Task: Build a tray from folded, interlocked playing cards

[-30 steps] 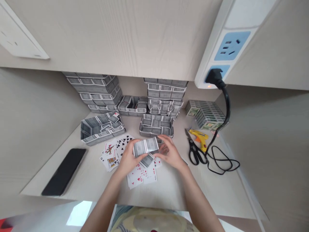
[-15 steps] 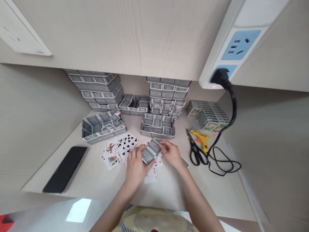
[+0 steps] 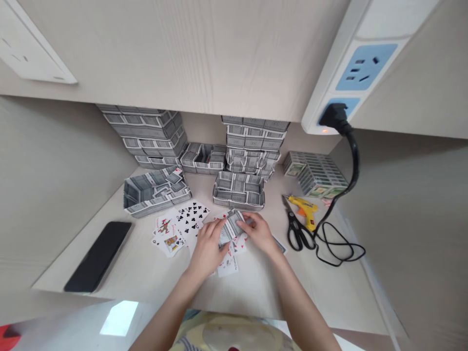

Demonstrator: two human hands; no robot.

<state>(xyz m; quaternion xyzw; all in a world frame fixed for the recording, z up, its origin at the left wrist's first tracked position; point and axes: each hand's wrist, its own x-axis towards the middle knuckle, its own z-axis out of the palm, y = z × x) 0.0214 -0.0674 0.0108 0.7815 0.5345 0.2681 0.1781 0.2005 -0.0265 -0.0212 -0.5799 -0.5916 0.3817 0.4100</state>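
Grey-backed playing cards (image 3: 231, 226), joined or overlapped into one piece with white edges, lie between my two hands. My left hand (image 3: 207, 246) curls over their left side, thumb at the near edge. At the right end, my right hand (image 3: 259, 231) pinches the cards between thumb and fingers. Loose face-up cards (image 3: 227, 267) are spread beneath and in front of the hands. To the left lie club cards (image 3: 192, 217), a joker (image 3: 164, 225) and a king (image 3: 173, 242). Just beyond my hands stands an open box made of cards (image 3: 238, 199).
A longer card box (image 3: 157, 202) holding cards stands at left, near a black phone (image 3: 98, 256). Card-box stacks (image 3: 153, 139) rise behind. On the right are scissors (image 3: 298, 231), a yellow glue gun (image 3: 306, 209), its black cable (image 3: 340, 262) and packed card decks (image 3: 318, 173).
My left hand has shifted slightly right and covers more of the cards. The card piece has turned or tilted a little, and my right fingers have moved in over its end.
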